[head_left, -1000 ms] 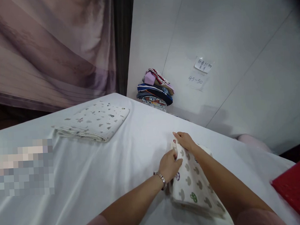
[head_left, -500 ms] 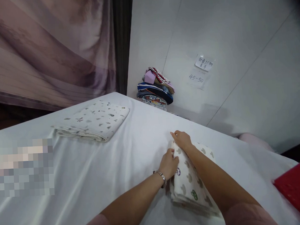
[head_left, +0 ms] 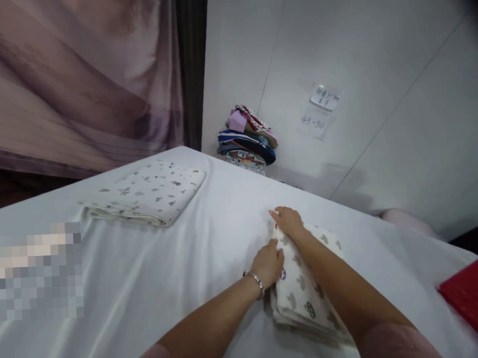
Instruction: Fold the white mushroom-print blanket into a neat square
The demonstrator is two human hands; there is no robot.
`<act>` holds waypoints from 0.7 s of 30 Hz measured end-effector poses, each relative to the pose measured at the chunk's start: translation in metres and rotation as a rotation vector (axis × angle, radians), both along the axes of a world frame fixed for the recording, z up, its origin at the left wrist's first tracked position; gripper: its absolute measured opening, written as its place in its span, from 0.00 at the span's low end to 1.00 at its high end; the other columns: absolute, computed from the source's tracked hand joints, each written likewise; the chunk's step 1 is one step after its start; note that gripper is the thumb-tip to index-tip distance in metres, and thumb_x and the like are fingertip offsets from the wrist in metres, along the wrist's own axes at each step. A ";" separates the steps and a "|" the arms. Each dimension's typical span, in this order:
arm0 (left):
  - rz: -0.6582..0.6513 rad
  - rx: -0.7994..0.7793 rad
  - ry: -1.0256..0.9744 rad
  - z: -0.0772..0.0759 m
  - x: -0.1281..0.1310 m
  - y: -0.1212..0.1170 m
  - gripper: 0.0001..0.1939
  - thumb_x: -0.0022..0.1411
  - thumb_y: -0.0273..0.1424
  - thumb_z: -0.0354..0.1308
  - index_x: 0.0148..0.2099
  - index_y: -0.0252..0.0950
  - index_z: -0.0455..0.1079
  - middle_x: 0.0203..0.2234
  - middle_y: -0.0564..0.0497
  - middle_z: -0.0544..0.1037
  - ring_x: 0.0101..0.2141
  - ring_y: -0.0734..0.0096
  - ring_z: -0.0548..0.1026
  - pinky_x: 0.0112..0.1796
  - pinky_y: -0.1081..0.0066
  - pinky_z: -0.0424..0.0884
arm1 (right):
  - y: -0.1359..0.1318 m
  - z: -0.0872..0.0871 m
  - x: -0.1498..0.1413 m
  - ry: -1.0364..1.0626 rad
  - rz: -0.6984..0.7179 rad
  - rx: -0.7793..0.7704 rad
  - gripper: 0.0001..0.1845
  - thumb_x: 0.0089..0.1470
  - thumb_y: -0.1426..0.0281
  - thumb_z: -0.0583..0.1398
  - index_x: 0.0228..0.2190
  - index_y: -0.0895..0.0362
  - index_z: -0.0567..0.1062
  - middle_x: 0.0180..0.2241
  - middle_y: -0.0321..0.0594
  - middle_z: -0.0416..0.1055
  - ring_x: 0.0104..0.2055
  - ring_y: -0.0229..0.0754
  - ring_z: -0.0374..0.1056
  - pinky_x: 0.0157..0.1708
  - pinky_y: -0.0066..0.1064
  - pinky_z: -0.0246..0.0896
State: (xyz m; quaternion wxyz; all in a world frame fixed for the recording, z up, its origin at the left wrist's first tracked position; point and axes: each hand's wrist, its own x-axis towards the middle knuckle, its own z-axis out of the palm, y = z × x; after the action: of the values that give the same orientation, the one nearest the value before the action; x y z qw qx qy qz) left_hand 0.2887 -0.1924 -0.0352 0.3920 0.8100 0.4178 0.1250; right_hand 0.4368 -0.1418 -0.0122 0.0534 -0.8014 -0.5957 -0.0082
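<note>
A folded white cloth (head_left: 303,297) printed with grey mushrooms and a few coloured ones lies in thick layers on the white-covered table (head_left: 220,211). My left hand (head_left: 268,262), with a silver bracelet at the wrist, is closed on the cloth's left edge, its thumb on the top layer. Over the far left corner, my right hand (head_left: 288,221) has curled fingers on the fabric; its fingertips are partly hidden. My right forearm crosses above the cloth and covers part of its right side.
Another folded white cloth (head_left: 156,190) with small grey prints lies at the far left. Several folded fabrics form a stack (head_left: 247,139) beyond the table, by the wall. A red item (head_left: 474,295) is at the right edge. Paper notes (head_left: 319,112) hang on the wall.
Both hands have shifted slightly left along the mushroom-print cloth. Its top layer now lies flatter and further left, with more of the printed far right part showing behind my right forearm.
</note>
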 end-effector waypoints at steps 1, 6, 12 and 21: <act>0.000 0.000 0.000 0.000 0.000 0.000 0.16 0.62 0.33 0.41 0.49 0.33 0.60 0.39 0.41 0.75 0.41 0.60 0.73 0.40 0.68 0.64 | -0.002 -0.001 -0.001 -0.002 0.023 0.020 0.25 0.58 0.54 0.44 0.45 0.55 0.70 0.42 0.44 0.72 0.45 0.44 0.65 0.44 0.34 0.52; -0.003 0.030 0.025 -0.001 0.001 -0.001 0.16 0.63 0.33 0.41 0.48 0.32 0.61 0.38 0.40 0.75 0.40 0.59 0.73 0.39 0.68 0.64 | -0.007 -0.014 -0.007 0.027 0.103 0.037 0.21 0.58 0.57 0.47 0.42 0.55 0.72 0.40 0.42 0.72 0.45 0.43 0.64 0.47 0.35 0.50; -0.015 0.091 0.083 -0.002 0.000 -0.002 0.18 0.64 0.34 0.39 0.51 0.33 0.59 0.37 0.40 0.76 0.38 0.58 0.74 0.36 0.66 0.65 | -0.013 -0.016 -0.009 0.063 0.122 0.162 0.21 0.59 0.59 0.48 0.47 0.56 0.69 0.50 0.44 0.66 0.54 0.42 0.58 0.53 0.37 0.47; -0.026 0.122 0.100 -0.007 0.002 -0.001 0.18 0.62 0.30 0.40 0.52 0.31 0.60 0.39 0.39 0.75 0.38 0.58 0.74 0.36 0.66 0.66 | -0.066 -0.030 -0.030 0.329 0.185 0.278 0.22 0.59 0.59 0.47 0.49 0.54 0.69 0.56 0.42 0.59 0.61 0.47 0.47 0.58 0.49 0.39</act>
State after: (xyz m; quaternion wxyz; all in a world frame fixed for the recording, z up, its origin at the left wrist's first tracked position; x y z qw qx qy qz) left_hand 0.2909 -0.1930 -0.0422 0.3223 0.8430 0.4179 0.1043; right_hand 0.4067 -0.2083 -0.0418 0.2603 -0.7190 -0.6428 0.0457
